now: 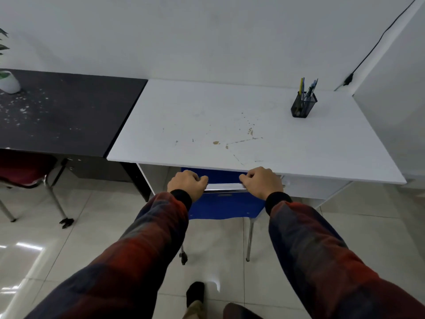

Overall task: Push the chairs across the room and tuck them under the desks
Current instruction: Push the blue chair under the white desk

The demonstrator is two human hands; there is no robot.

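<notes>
A blue chair (226, 204) with chrome legs stands at the front edge of the white desk (230, 125), its seat mostly hidden beneath the desktop. My left hand (187, 184) grips the left end of the chair's chrome top rail. My right hand (262, 181) grips the right end of the same rail. Both hands sit just below the desk's front edge. A red chair (23, 169) is tucked partly under the black desk (66, 111) on the left.
A black mesh pen holder (303, 104) stands at the white desk's back right. A white plant pot (9, 82) sits on the black desk's far left. A black cable (377, 42) runs down the wall at the right. Glossy tile floor (92, 238) lies around me.
</notes>
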